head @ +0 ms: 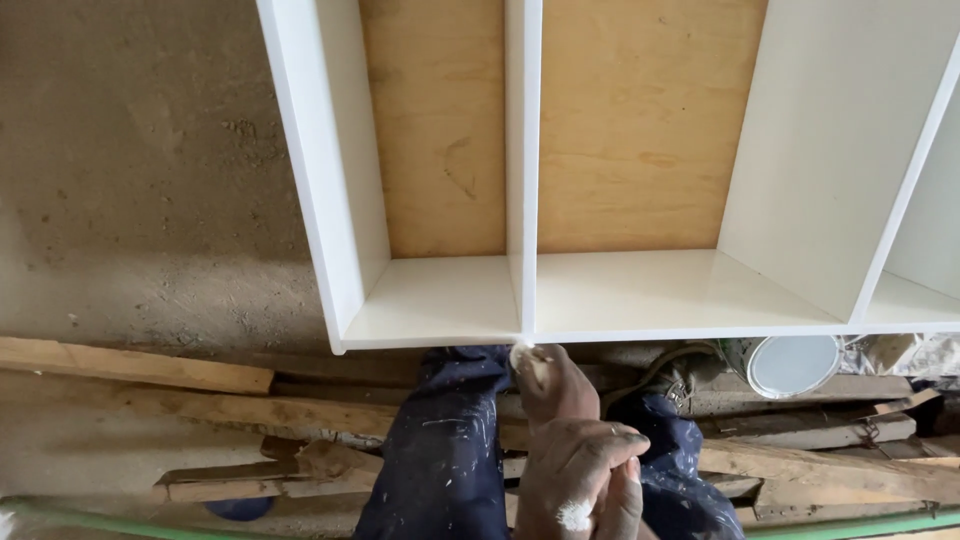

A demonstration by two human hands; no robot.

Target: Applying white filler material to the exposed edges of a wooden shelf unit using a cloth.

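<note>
open shelf bays (660, 285), divider (522, 170) between

Viewpoint: your one head camera looks steeply down over your own hands.
Facing: toward the white shelf unit (640, 290) just beyond your fingers (525, 358).
Nearness: close; timber scraps (300, 415) lie below the fingers.
Shared view: none, single camera.

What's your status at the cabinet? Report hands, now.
Right hand fingers press white filler on white cabinet front edge, at the divider. Left hand beside it, smeared white. Paint can sits clear.
</note>
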